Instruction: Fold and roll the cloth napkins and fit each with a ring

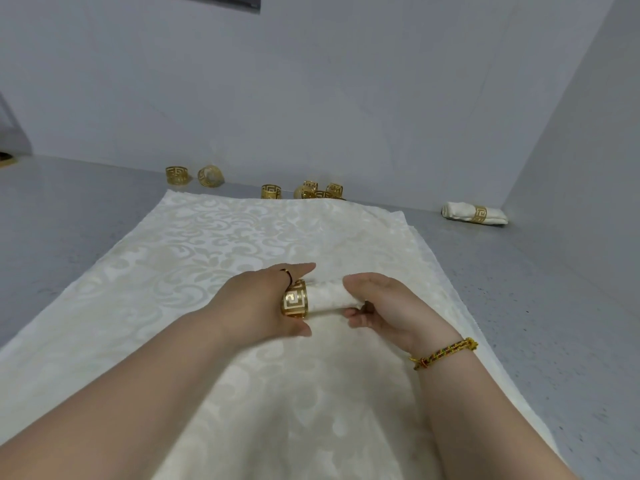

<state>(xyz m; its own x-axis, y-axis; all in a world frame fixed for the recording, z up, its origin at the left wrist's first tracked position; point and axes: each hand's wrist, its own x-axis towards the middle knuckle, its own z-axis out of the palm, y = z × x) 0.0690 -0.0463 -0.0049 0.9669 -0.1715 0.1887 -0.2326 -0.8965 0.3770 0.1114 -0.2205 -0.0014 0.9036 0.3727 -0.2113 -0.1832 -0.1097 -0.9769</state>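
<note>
fingers (304, 269) of the left hand (256, 303) curl round the gold ring (294, 299); the right hand (391, 310) clamps the rolled napkin (329, 297).
on my screen the ring sits over the left end of the roll, at the centre of the frame, above the flat patterned cloth (207, 237). the right hand's fingers and thumb are wrapped round the roll's right end, and a braided bracelet (443, 353) circles that wrist. i cannot tell whether the roll touches the cloth. spare rings (270, 191) stand along the wall at upper centre and upper left, and a finished napkin (460, 211) wearing its ring lies at upper right on the grey table (69, 220).
</note>
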